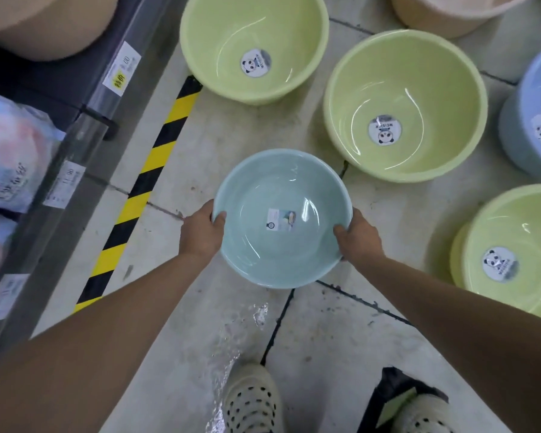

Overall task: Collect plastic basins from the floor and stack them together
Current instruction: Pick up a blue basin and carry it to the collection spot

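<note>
A small pale teal basin point(283, 189) with a label inside is held above the tiled floor at the centre. My left hand point(202, 232) grips its left rim, thumb over the edge. My right hand point(358, 237) grips its right rim the same way. On the floor stand three light green basins with panda stickers: one at the top point(253, 26), one right of centre point(403, 73), one at the right edge point(519, 226). A blue basin point(531, 98) sits at the far right.
A store shelf with price tags point(75, 126) and packaged goods runs along the left, edged by yellow-black floor tape point(156, 157). A beige tub point(444, 10) stands at the top right. My two shoes point(253, 401) are at the bottom. A wet patch lies on the tiles.
</note>
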